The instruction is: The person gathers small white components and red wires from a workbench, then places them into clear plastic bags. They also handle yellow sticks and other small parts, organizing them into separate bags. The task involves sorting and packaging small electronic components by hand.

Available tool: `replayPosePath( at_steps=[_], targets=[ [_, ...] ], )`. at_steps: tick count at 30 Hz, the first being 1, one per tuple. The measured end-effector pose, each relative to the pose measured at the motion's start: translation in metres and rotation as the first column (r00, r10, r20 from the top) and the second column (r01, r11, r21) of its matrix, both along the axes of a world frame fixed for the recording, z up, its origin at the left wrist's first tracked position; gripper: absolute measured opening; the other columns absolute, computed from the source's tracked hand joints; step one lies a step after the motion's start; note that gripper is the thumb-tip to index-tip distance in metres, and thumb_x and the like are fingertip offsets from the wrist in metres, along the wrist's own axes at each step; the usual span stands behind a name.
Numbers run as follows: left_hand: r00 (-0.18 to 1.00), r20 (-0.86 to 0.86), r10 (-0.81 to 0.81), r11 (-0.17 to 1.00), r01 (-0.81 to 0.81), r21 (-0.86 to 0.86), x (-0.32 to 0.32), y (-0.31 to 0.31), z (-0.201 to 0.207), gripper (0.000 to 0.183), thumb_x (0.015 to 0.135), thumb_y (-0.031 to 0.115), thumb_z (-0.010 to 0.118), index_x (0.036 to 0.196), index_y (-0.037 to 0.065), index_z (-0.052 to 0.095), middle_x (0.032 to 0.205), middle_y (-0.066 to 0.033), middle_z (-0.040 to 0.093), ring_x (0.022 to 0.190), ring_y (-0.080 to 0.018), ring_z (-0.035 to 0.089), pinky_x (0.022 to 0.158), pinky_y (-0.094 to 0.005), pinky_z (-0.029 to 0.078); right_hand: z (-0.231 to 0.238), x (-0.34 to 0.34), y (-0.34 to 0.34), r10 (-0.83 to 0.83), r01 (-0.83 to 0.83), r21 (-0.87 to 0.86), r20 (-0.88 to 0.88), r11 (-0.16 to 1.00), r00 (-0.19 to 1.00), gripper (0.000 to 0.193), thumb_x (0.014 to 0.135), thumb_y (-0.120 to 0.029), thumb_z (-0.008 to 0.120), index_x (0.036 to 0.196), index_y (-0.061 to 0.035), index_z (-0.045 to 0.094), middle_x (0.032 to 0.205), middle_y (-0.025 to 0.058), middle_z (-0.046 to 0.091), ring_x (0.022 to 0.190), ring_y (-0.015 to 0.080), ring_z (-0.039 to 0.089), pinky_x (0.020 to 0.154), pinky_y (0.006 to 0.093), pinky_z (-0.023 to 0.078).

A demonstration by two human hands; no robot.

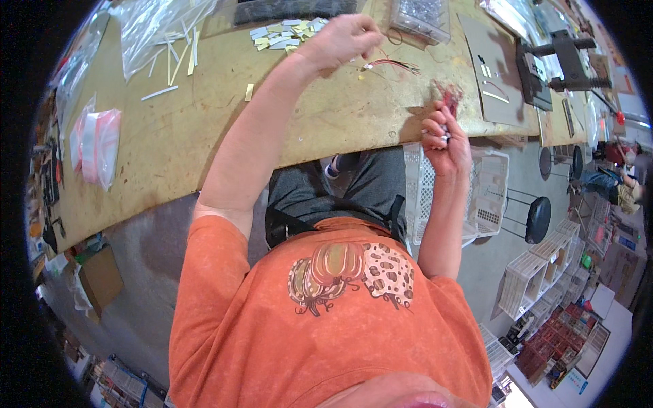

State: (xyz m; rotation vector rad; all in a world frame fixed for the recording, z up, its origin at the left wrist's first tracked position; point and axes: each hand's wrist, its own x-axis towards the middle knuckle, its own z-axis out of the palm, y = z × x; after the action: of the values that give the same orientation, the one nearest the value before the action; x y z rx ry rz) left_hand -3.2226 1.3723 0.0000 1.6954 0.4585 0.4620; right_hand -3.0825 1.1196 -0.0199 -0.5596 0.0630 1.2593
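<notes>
My right hand is closed around a bundle of thin wires, held just above the table's near edge. Reddish strands fan out over the top of that fist, and small white ends show between its fingers. Farther out, my left hand hovers over the table with its fingers curled in. Whatever those fingers may pinch is hidden and slightly blurred. Below and right of it lies a small wire harness with red, black and white strands and a white connector. Beside the left wrist sits a pile of grey and yellow adhesive pieces.
A clear box of small parts stands at the back, with a dark tray to its left. Right lie a cardboard sheet and a black clamp-like press. Plastic bags rest at left; white crates stand below the edge.
</notes>
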Motion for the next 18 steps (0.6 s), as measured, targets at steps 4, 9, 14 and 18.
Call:
replayPosePath(
  at_steps=[4,9,14,18],
  targets=[
    [0.966,-0.227,0.12,0.99,-0.1,0.096,-0.009,-0.009,0.039,0.022,0.092,0.028,0.061,0.093,0.006,0.068,0.078,0.0002,0.069,0.065,-0.0061,0.056,0.057,-0.0244,0.049,-0.003,0.013,-0.016,-0.075,0.078,-0.022,0.108,0.997,0.991,0.028,0.103,-0.02,0.049,0.124,-0.0021,0.055,0.101,0.008,0.064,0.084,0.0194,0.064,0.058,0.0271,0.056],
    [0.969,-0.041,0.243,0.761,-0.164,0.628,0.002,-0.008,-0.002,0.028,0.085,0.039,0.07,0.095,0.012,0.072,0.089,-0.0081,0.072,0.082,-0.0288,0.069,0.073,-0.0377,0.054,0.007,-0.008,0.002,0.011,-0.002,0.074,-0.117,0.997,0.993,0.037,0.104,-0.021,0.044,0.133,-0.0001,0.05,0.135,0.0219,0.055,0.125,0.0384,0.054,0.101,0.0527,0.05],
    [0.99,0.077,0.116,0.918,-0.137,0.372,0.009,-0.025,0.014,0.023,0.088,0.031,0.07,0.095,0.01,0.073,0.082,-0.0065,0.072,0.078,-0.02,0.07,0.068,-0.0331,0.054,0.017,-0.03,0.016,-0.02,0.026,0.067,-0.089,0.997,0.996,0.037,0.105,-0.025,0.041,0.134,-0.0025,0.049,0.14,0.0233,0.049,0.13,0.0412,0.048,0.105,0.059,0.044],
    [0.968,-0.018,-0.25,0.954,0.243,-0.174,0.011,-0.056,0.012,0.024,0.089,0.025,0.071,0.093,0.002,0.073,0.089,-0.0046,0.073,0.079,-0.0103,0.066,0.066,-0.0276,0.053,0.02,-0.036,0.025,-0.012,0.015,0.08,-0.033,0.997,0.999,0.039,0.106,-0.028,0.04,0.135,-0.0049,0.049,0.138,0.0191,0.052,0.126,0.037,0.053,0.103,0.058,0.046]
  ],
)
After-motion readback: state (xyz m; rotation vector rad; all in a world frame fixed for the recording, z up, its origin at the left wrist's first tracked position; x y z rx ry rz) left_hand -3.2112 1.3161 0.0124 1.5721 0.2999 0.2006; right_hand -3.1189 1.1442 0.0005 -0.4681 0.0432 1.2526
